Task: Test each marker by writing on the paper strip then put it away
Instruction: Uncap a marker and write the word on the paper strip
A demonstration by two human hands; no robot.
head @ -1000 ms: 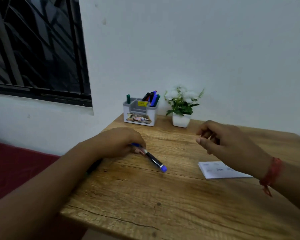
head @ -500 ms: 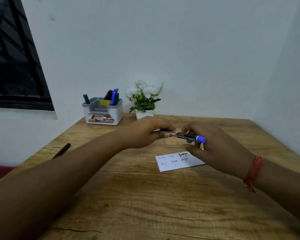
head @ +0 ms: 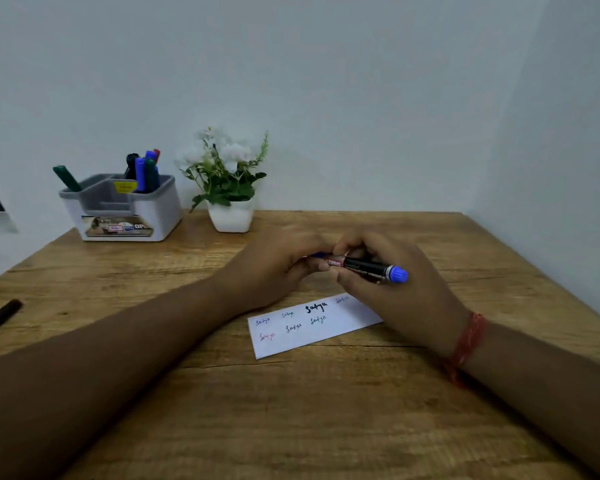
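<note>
Both hands grip one marker [head: 364,267] above the paper strip [head: 312,325]: left hand [head: 278,268] closed on its cap end, right hand [head: 392,289] around the barrel. It lies nearly level, blue end pointing right.

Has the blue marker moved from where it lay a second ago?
Yes. The blue marker left the table near its left edge and is now held by both hands above the paper strip, farther right relative to the white plant pot.
</note>
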